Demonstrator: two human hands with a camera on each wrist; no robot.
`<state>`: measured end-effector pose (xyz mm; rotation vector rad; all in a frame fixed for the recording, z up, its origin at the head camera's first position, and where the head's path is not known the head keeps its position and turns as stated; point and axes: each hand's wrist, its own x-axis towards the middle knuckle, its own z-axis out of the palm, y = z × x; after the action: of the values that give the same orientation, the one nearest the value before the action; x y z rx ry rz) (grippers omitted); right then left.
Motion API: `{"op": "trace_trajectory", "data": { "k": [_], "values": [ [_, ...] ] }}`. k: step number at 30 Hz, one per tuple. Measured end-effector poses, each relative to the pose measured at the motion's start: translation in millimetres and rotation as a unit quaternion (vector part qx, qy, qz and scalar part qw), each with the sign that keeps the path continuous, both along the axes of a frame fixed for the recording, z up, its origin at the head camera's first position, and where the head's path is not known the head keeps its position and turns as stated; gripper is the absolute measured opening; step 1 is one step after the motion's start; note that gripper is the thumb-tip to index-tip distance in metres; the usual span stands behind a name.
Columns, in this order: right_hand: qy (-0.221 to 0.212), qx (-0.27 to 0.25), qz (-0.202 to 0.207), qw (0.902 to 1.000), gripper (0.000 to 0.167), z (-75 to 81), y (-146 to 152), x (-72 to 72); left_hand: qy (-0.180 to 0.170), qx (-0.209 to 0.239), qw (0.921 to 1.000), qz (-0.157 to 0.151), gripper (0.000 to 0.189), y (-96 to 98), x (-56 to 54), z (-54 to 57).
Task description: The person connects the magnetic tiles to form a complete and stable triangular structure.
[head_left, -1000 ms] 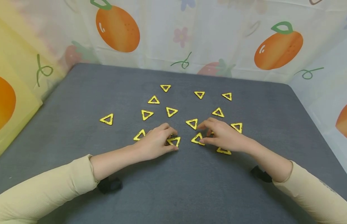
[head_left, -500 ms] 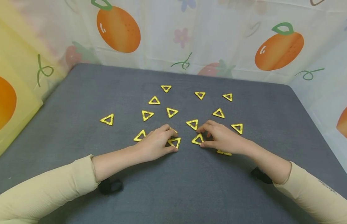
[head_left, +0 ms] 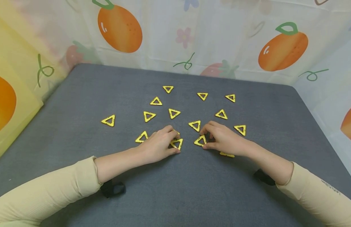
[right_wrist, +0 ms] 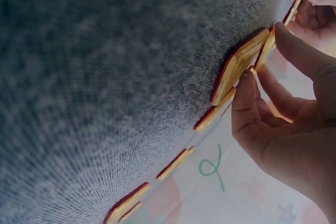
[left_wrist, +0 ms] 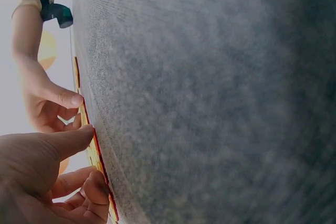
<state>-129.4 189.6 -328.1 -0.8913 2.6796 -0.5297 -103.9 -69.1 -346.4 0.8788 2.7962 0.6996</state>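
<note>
The left hand [head_left: 159, 143] has a narrow grip, thumb and fingertip pinching one yellow triangle [head_left: 181, 143], and the right hand [head_left: 225, 138] pinches a second triangle [head_left: 198, 139] just to its right, the two apart near the counter's middle; both are hollow-centred frames, with red lower edges in the wrist views. Other triangles [head_left: 113, 120] lie scattered, mostly farther off, on the dark grey counter [head_left: 175, 192]. Beyond hangs pale fabric [head_left: 161, 34] printed with oranges [head_left: 119, 29], strawberries [head_left: 213, 70] and flowers [head_left: 184, 37], yellow at left.

Sleeves [head_left: 56, 186] are cream; the right bears dark lettering [head_left: 330, 187].
</note>
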Motion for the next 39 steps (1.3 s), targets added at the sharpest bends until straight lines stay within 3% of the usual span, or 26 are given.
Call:
{"op": "trace_trajectory", "data": {
  "k": [17, 22, 26, 31, 39],
  "values": [
    [-0.032, -0.013, -0.011, 0.9993, 0.036, 2.8, -5, -2.0, 0.014, 0.01, 0.9998, -0.003, 0.035, 0.8, 1.0, 0.1],
    [-0.036, -0.031, 0.007, 0.9988, 0.022, 4.5, -8, -2.2, 0.011, 0.006, 0.9999, -0.005, 0.036, -0.3, 2.0, 3.0],
    [-0.087, -0.063, 0.011, 0.9941, 0.013, 8.7, -12, -0.4, 0.007, 0.0, 1.0, -0.005, 0.035, -0.6, 1.4, 2.4],
    [-0.169, -0.105, 0.021, 0.9799, 0.013, 12.3, -23, 7.1, 0.01, -0.004, 0.9999, -0.005, 0.037, 0.0, 0.3, 1.3],
    [-0.22, -0.13, 0.031, 0.9663, 0.021, 13.4, -47, 20.0, 0.02, -0.004, 0.9997, -0.01, 0.037, 1.3, -0.3, 2.1]
  ]
}}
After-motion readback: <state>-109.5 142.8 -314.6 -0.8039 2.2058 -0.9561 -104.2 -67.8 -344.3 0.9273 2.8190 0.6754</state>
